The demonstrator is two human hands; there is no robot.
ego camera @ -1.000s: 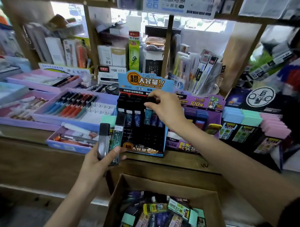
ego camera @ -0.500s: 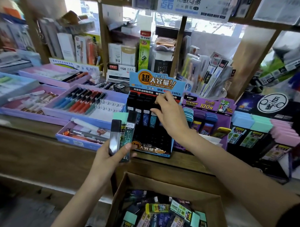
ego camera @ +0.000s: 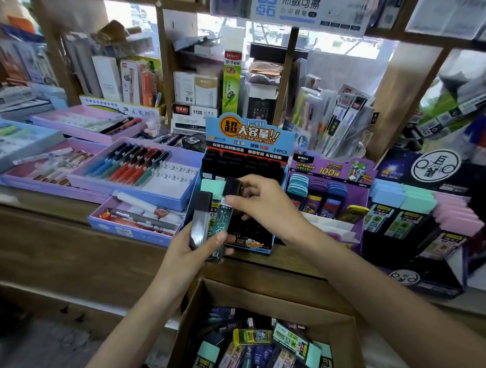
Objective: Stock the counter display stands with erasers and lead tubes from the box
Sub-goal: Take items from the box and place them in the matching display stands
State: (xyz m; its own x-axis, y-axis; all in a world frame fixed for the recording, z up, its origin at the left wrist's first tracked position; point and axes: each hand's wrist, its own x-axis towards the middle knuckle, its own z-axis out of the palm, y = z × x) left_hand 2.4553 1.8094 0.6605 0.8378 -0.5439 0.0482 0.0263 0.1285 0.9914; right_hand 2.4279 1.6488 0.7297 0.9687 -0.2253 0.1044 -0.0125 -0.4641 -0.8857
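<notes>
1. Our left hand (ego camera: 190, 253) grips a small bundle of lead tubes (ego camera: 200, 218) just in front of the black display stand (ego camera: 245, 167). Their long axes are near vertical, with the caps up.
2. Our right hand (ego camera: 265, 209) sits at the top of the bundle, thumb and forefinger pinching a black cap (ego camera: 232, 186). It looks like the cap of the teal tube (ego camera: 221, 227), though blur leaves us unsure.
3. The stand's slots lie directly behind and above this pinch. We judge the tube should slide up along its own axis, then forward. The right hand is the nearer one to the stand.
4. Half a second ago our right hand was up at the stand's upper rows, apart from the bundle. It has since dropped back to it. The box (ego camera: 262, 300) below is still well stocked.
</notes>
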